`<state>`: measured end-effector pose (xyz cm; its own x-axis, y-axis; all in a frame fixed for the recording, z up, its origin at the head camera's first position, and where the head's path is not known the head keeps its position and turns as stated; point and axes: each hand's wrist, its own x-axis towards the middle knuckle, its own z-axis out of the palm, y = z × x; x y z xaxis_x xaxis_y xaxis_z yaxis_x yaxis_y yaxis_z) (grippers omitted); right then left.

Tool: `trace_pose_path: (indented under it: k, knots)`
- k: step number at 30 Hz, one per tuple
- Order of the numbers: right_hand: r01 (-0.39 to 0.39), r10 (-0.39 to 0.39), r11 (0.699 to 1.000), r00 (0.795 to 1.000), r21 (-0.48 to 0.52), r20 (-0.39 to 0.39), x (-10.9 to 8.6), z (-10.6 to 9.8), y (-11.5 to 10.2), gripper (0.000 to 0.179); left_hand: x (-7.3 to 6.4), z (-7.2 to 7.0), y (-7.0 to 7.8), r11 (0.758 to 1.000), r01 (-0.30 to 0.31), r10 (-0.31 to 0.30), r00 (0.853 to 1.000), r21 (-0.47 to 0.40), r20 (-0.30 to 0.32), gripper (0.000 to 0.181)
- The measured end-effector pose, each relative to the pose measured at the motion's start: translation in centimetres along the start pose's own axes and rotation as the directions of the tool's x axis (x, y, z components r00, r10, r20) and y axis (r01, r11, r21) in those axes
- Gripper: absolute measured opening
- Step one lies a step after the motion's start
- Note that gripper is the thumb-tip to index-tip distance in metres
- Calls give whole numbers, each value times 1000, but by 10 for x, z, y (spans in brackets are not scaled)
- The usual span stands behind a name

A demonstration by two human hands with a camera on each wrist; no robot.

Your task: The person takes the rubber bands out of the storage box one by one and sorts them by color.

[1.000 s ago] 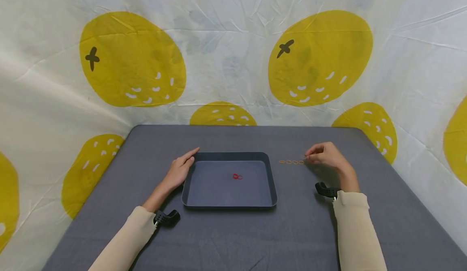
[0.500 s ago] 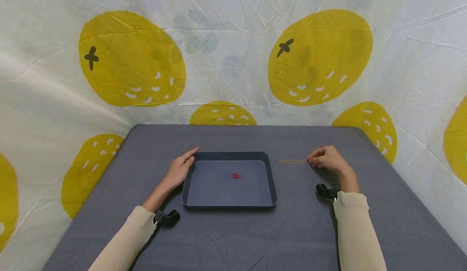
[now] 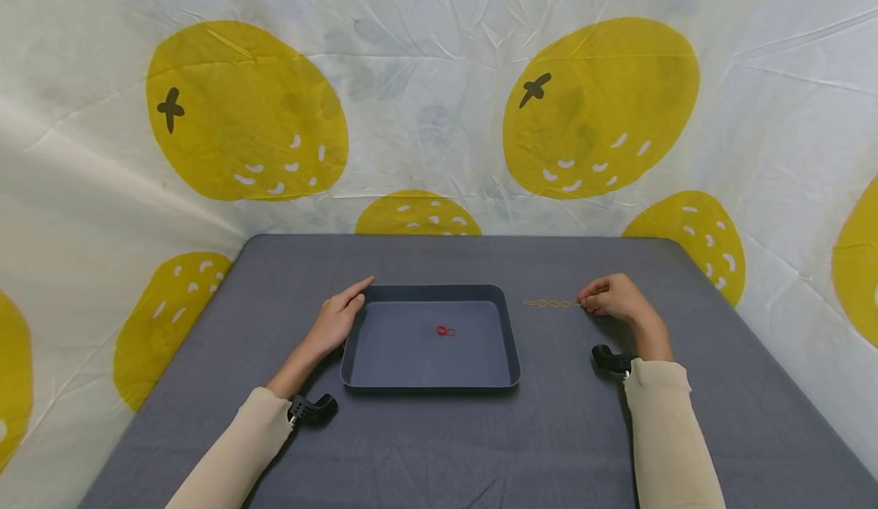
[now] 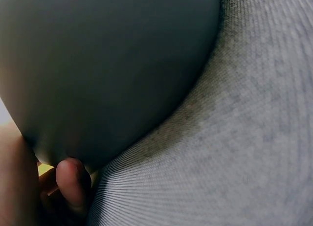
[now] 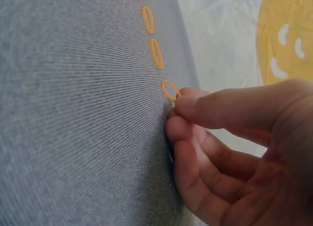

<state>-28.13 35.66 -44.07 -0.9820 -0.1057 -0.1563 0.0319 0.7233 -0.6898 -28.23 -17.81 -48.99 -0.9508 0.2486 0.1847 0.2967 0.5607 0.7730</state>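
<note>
Orange loops [image 5: 156,53] are laid in a row on a grey cloth-covered table [image 3: 425,448], just right of a dark tray [image 3: 430,388]; the end loop [image 5: 164,92], farthest from the tray, is pinched between thumb and fingertip of a person's right hand [image 3: 615,297]. By the left hand [image 3: 334,318], the tray's left edge is touched near its far corner, index finger extended; whether it is gripped cannot be told. Inside the tray, small red rings [image 3: 446,332] are seen. Black devices [image 3: 313,411] are worn at both wrists, beside cream sleeves [image 3: 233,452].
</note>
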Motion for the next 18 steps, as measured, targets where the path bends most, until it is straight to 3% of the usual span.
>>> trace_pose_path:
  k: [18]
  knots:
    - [-14,13,999,1000,-34,-10,3,3,0,25,0,0,-1,1000,-14,14,1000,-10,4,46]
